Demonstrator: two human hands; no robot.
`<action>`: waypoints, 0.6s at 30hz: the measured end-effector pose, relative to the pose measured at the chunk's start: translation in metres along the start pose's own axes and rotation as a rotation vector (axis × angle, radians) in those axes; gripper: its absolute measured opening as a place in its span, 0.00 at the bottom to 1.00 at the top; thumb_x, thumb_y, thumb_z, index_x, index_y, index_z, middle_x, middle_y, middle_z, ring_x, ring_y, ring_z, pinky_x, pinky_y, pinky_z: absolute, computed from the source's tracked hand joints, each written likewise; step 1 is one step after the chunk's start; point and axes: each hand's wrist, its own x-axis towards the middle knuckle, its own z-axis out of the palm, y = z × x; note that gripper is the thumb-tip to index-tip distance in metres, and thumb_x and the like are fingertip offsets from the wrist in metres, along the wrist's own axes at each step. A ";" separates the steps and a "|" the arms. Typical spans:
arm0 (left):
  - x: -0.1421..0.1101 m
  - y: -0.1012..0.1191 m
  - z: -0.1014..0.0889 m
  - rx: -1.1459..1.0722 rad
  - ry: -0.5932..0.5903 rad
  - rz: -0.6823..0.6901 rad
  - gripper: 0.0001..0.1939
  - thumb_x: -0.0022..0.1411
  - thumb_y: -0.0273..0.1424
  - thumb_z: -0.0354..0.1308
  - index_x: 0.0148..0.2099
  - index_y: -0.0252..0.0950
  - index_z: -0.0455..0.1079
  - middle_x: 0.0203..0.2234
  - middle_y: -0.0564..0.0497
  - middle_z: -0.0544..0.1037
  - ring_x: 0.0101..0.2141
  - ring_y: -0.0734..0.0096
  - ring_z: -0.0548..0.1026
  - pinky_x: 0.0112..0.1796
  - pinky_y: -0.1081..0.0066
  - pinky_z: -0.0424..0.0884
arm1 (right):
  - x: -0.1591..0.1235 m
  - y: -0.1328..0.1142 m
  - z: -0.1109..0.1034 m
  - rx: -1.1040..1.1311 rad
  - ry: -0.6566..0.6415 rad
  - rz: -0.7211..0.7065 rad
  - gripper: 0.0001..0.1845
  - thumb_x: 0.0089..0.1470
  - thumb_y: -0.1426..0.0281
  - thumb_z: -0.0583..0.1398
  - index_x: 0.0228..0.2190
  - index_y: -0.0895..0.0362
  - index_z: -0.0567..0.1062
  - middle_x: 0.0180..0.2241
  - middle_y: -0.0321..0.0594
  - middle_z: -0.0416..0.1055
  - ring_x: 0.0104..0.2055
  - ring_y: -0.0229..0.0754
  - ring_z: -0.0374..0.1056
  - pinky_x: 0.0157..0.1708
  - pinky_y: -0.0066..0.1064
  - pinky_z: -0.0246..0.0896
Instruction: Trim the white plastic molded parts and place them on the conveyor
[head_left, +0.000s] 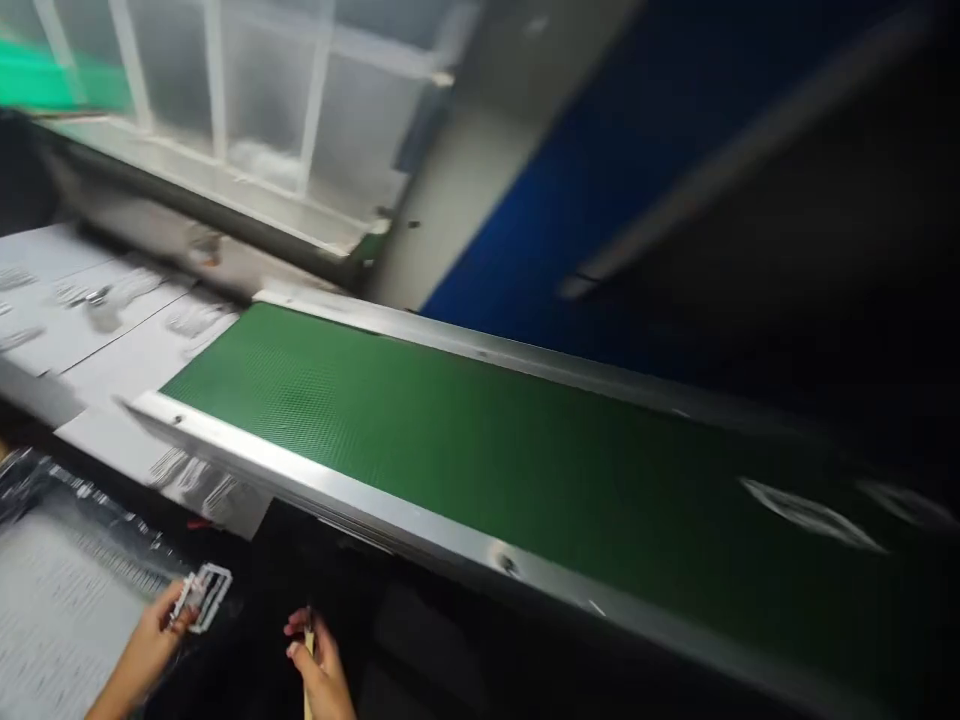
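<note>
At least one white frame (217,598) is clamped in the grip of the left hand (166,617), near clear plastic (75,500); one thin yellowish tool (308,645) is clasped by the right hand (324,668). Two blurred pale pieces (814,515) are noted on one green belt (480,430), separated from both hands by a metal rail (345,492).

Pinches a small white frame (217,600) in the left-hand grip (169,620), near a plastic-wrapped pale bundle (60,610). Holds a thin yellowish stick (308,648) in the right-hand grip (322,665), apart from the frame. Faces a green conveyor belt (450,430) between metal rails (337,490), with two pale, blurred pieces (814,516) at its dark right end. Shows white sheets (45,250) bearing scattered parts (105,315) past its left end, and blurred panels (262,110) behind.
</note>
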 end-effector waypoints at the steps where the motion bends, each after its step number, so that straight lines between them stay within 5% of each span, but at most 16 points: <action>1: -0.003 0.022 0.003 -0.028 -0.081 0.126 0.36 0.49 0.67 0.56 0.39 0.41 0.80 0.37 0.48 0.84 0.46 0.48 0.82 0.47 0.61 0.80 | -0.006 -0.011 0.011 0.058 0.011 -0.032 0.20 0.32 0.61 0.75 0.32 0.54 0.83 0.33 0.42 0.80 0.35 0.45 0.73 0.38 0.37 0.66; 4: -0.018 0.086 0.016 -0.240 -0.371 0.412 0.38 0.52 0.68 0.55 0.39 0.37 0.81 0.35 0.44 0.84 0.38 0.51 0.82 0.43 0.62 0.80 | -0.027 -0.047 0.026 0.229 0.076 -0.202 0.17 0.36 0.61 0.74 0.29 0.55 0.80 0.28 0.35 0.74 0.30 0.37 0.65 0.35 0.32 0.60; 7: -0.035 0.141 0.028 -0.266 -0.600 0.543 0.35 0.51 0.64 0.61 0.41 0.37 0.81 0.36 0.43 0.84 0.39 0.51 0.83 0.42 0.65 0.81 | -0.050 -0.074 0.009 0.396 0.235 -0.322 0.20 0.35 0.59 0.75 0.28 0.55 0.76 0.24 0.31 0.71 0.27 0.35 0.63 0.32 0.29 0.57; 12: -0.072 0.213 0.042 -0.232 -0.702 0.837 0.26 0.58 0.57 0.62 0.35 0.38 0.75 0.27 0.51 0.78 0.28 0.65 0.79 0.31 0.74 0.77 | -0.103 -0.087 -0.039 0.696 0.487 -0.490 0.29 0.31 0.54 0.77 0.30 0.55 0.73 0.25 0.29 0.69 0.27 0.33 0.64 0.31 0.27 0.56; 15: -0.102 0.262 0.041 -0.252 -0.772 1.265 0.12 0.69 0.42 0.56 0.38 0.40 0.71 0.26 0.54 0.75 0.23 0.73 0.74 0.26 0.78 0.72 | -0.135 -0.083 -0.056 0.835 0.543 -0.598 0.33 0.28 0.50 0.78 0.31 0.55 0.73 0.25 0.28 0.67 0.26 0.32 0.61 0.31 0.28 0.57; 17: -0.129 0.304 0.035 -0.301 -0.845 1.665 0.03 0.68 0.30 0.55 0.43 0.42 0.69 0.28 0.55 0.76 0.25 0.75 0.75 0.28 0.79 0.72 | -0.151 -0.074 -0.066 0.959 0.550 -0.689 0.35 0.28 0.47 0.77 0.32 0.54 0.73 0.27 0.29 0.67 0.26 0.31 0.60 0.32 0.29 0.58; 18: -0.146 0.328 0.031 -0.348 -0.828 1.827 0.06 0.66 0.27 0.54 0.45 0.42 0.68 0.29 0.54 0.76 0.26 0.74 0.75 0.28 0.79 0.72 | -0.156 -0.067 -0.071 1.025 0.549 -0.745 0.34 0.30 0.47 0.77 0.33 0.53 0.74 0.28 0.30 0.68 0.26 0.31 0.59 0.32 0.30 0.58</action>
